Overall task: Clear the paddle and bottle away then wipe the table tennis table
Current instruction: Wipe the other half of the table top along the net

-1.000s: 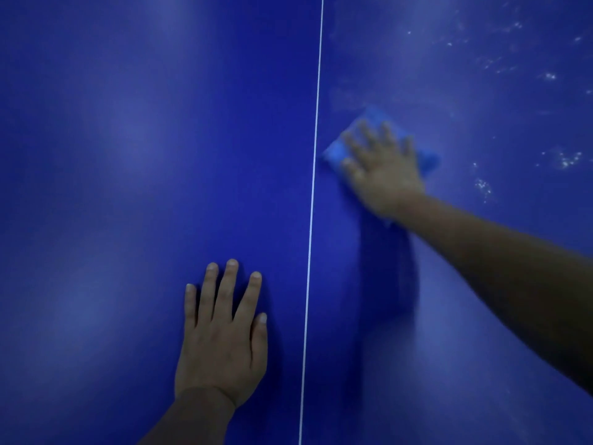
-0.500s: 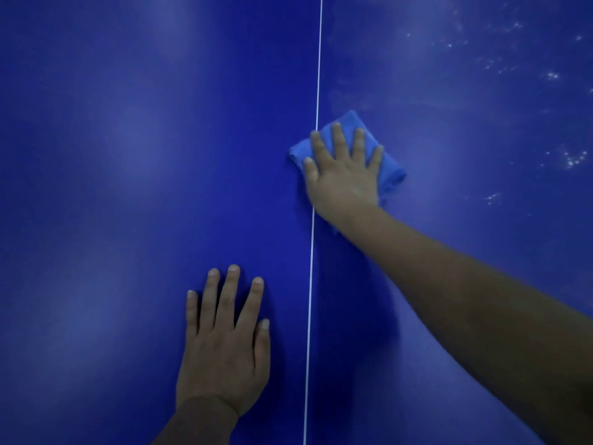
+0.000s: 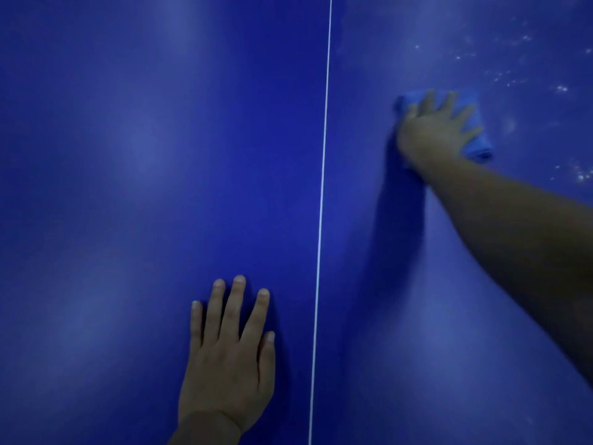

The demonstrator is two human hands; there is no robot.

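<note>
The bench (image 3: 144, 155), a dark blue table tennis table, fills the whole head view, with its white centre line (image 3: 322, 187) running from near edge to far edge slightly right of middle. No paddle and no bottle appear anywhere in view, so the clearing step is judged complete, though the bench edges lie outside the picture and this cannot be confirmed. Wiping is in hand. The cloth (image 3: 478, 146), a folded light blue pad, lies flat on the surface on the right of the centre line, toward the far part of the view. The right hand (image 3: 430, 133) presses down on it with fingers spread and straight; this grip is flat and fully open, carrying nothing but the cloth beneath the palm, and it is somewhat blurred. Pale white specks (image 3: 513, 75) are scattered on the surface beyond and to the right of the cloth, with a further cluster at the right margin, so that area is judged not yet wiped. The surface left of the line shows only soft reflections and no visible marks; whether it has been wiped cannot be told. The left hand (image 3: 229, 354) rests palm down, fingers straight, just left of the line near the bottom of the view, holding nothing and apparently bracing.
</note>
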